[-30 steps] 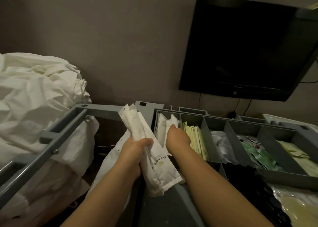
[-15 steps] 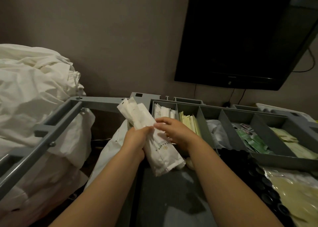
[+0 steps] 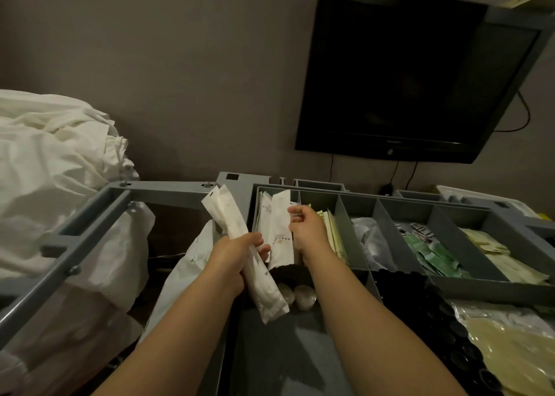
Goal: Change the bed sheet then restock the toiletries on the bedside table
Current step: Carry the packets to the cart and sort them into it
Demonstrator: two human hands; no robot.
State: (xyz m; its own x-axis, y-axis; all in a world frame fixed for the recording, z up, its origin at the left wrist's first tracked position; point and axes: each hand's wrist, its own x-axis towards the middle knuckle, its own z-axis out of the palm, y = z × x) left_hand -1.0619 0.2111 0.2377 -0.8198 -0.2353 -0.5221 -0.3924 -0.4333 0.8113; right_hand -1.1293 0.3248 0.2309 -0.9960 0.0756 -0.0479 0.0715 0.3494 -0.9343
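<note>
Clearly the restocking half of the task is under way at a grey plastic housekeeping cart (image 3: 330, 350); the left hand (image 3: 231, 260) is wrapped around a bundle of long white paper sachets (image 3: 240, 239), fingers curled tight about its middle so the packets stand tilted, tops leaning far and left, which keeps the collected stock together while the other hand fetches more. The right hand (image 3: 306, 230) pinches one more white paper sachet with a small gold mark (image 3: 277, 230) between thumb and fingertips near its upper edge, lifting it upright out of the leftmost compartment of the grey divided tray (image 3: 372, 215); the remaining fingers curl loosely behind. That sachet sits just right of the bundle, close enough that passing it across looks like the next move, I judge; the thin paper should bend easily, so a light pinch suits it.

Further white sachets remain in that same compartment; pale yellow packets (image 3: 333, 233) fill the next one to the right, then clear wrapped items, green packets (image 3: 426, 251) and cream packets towards the far right. A heap of crumpled white linen (image 3: 51, 167) lies on the left, beyond the grey cart frame, and a dark wall-mounted television (image 3: 402, 77) hangs above. The bedside table is not in view.
</note>
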